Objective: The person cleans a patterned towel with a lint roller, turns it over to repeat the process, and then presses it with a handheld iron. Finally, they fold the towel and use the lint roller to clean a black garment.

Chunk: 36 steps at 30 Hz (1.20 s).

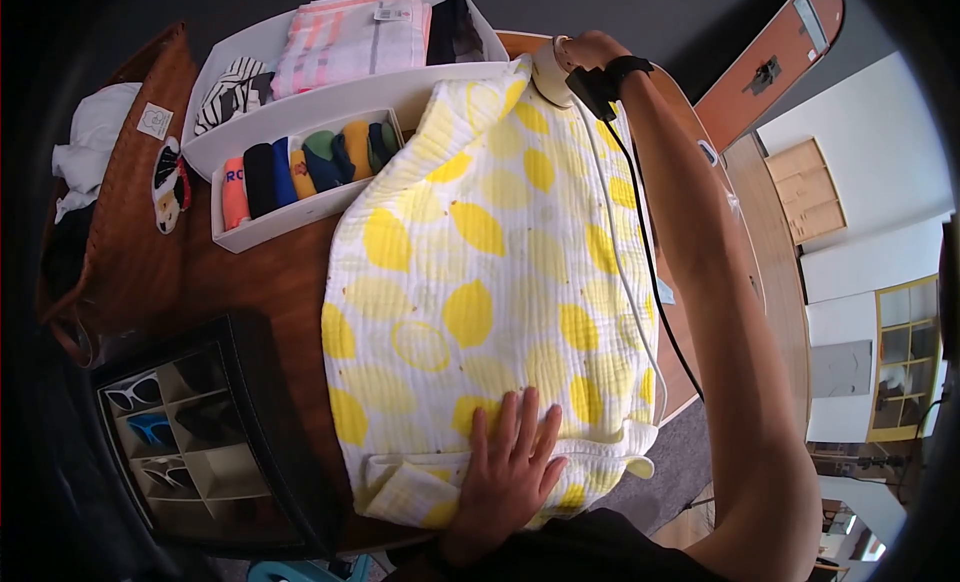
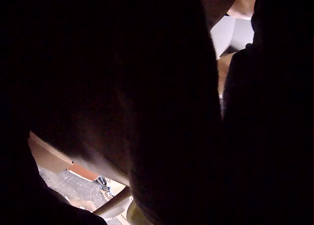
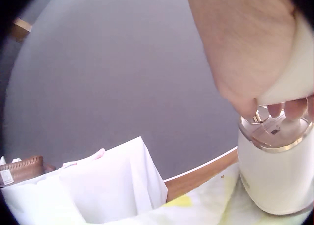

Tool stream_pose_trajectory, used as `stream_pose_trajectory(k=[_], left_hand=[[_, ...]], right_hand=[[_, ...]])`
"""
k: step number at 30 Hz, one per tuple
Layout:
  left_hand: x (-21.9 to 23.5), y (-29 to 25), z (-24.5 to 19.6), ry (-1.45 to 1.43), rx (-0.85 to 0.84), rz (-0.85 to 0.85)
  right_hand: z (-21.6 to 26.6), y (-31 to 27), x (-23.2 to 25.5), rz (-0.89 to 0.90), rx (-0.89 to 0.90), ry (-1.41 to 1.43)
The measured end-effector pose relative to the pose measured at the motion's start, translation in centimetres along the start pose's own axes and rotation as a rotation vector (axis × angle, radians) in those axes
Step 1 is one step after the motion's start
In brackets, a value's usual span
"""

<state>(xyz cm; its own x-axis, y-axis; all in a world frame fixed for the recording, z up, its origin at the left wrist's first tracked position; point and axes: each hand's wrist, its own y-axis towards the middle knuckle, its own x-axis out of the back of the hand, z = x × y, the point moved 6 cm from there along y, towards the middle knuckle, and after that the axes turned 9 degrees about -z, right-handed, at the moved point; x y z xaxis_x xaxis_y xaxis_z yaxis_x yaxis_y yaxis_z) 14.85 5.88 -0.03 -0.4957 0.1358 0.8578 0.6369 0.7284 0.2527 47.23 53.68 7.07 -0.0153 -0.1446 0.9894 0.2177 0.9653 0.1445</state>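
A white muslin cloth (image 1: pixel 500 242) printed with yellow lemons lies spread over the wooden table, its near edge folded over. My left hand (image 1: pixel 508 467) rests on the near part with fingers spread; the left wrist view is mostly dark. At the far end, my right hand (image 1: pixel 592 50) grips the handle of a cream handheld garment steamer (image 3: pixel 274 176) with gold trim, which stands on the cloth's far edge. In the right wrist view, the fingers (image 3: pixel 294 108) curl under the handle. A white cord (image 1: pixel 622 262) trails from the steamer along the cloth's right side.
A white box (image 1: pixel 350 90) with folded cloths stands at the back left, a smaller box (image 1: pixel 290 227) of rolled socks before it. Further left are a brown woven basket (image 1: pixel 140 222) and a black sunglasses case (image 1: pixel 235 382). A black cable (image 1: pixel 650 242) hangs from the right wrist.
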Motion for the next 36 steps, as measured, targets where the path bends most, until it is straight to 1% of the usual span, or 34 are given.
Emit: stream_pose_trajectory(k=[1,5,7,11,13,14,16,17,19,20,21,23,25,27,29,30,31,32,34,35,36], left_hand=[[0.0,0.0,0.0,-0.005,-0.001,0.004],[0.1,0.0,0.0,-0.005,0.0,0.011],[0.1,-0.1,-0.1,0.001,0.0,0.008],[0.0,-0.1,-0.1,0.009,0.008,0.003],[0.0,-0.1,-0.2,0.014,0.007,0.005],[0.1,-0.1,-0.2,0.016,0.005,0.008],[0.1,0.0,-0.2,0.014,0.007,0.01],[0.2,0.0,-0.2,0.011,0.008,0.008],[0.1,0.0,-0.3,0.002,0.009,-0.008],[0.1,-0.1,-0.2,-0.008,0.013,-0.022],[0.1,-0.1,-0.3,-0.006,0.011,-0.023],[0.1,-0.1,-0.3,0.001,0.005,-0.031],[0.1,0.0,-0.3,0.017,-0.002,-0.039],[0.2,-0.3,-0.6,0.028,0.001,-0.044],[0.3,-0.2,-0.5,0.025,-0.013,-0.064],[0.4,-0.2,-0.5,0.034,-0.018,-0.076],[0.4,-0.3,-0.5,0.026,-0.017,-0.085],[0.3,-0.3,-0.5,0.014,-0.013,-0.094],[0.3,-0.4,-0.4,-0.002,-0.005,-0.115],[0.2,-0.6,-0.4,-0.021,0.0,-0.12],[0.2,-0.7,-0.4,-0.031,0.003,-0.127]], right_hand=[[-0.3,0.1,0.0,-0.004,-0.056,0.049],[-1.0,1.0,-0.8,-0.051,-0.056,0.022],[-1.0,0.8,-0.5,-0.091,-0.06,0.048],[-0.9,0.1,-0.1,-0.108,-0.096,0.118],[-0.9,-0.9,0.4,-0.096,-0.202,0.186],[-1.2,-0.7,0.0,-0.097,-0.204,0.188],[-1.9,-0.3,-0.2,-0.25,-0.219,0.235],[-1.9,-0.4,-0.4,-0.253,-0.22,0.235],[-2.4,-0.8,-0.8,-0.286,-0.337,0.321],[-2.4,-1.1,-0.8,-0.284,-0.297,0.343],[-1.9,-2.3,0.0,-0.286,-0.297,0.344],[-1.5,-4.6,0.9,-0.222,-0.384,0.473],[-1.8,-5.3,1.2,-0.231,-0.375,0.48],[-2.3,-6.3,1.3,-0.225,-0.436,0.546],[-2.8,-6.1,1.1,-0.182,-0.404,0.56],[-2.9,-6.0,1.6,-0.166,-0.336,0.523],[-3.0,-5.8,2.2,-0.149,-0.267,0.482],[-3.1,-5.9,3.6,-0.159,-0.257,0.48],[-2.1,-6.9,5.9,-0.02,-0.098,0.205],[-2.6,-7.3,6.5,-0.021,-0.09,0.195],[-3.3,-8.1,6.9,0.004,-0.106,0.268]])
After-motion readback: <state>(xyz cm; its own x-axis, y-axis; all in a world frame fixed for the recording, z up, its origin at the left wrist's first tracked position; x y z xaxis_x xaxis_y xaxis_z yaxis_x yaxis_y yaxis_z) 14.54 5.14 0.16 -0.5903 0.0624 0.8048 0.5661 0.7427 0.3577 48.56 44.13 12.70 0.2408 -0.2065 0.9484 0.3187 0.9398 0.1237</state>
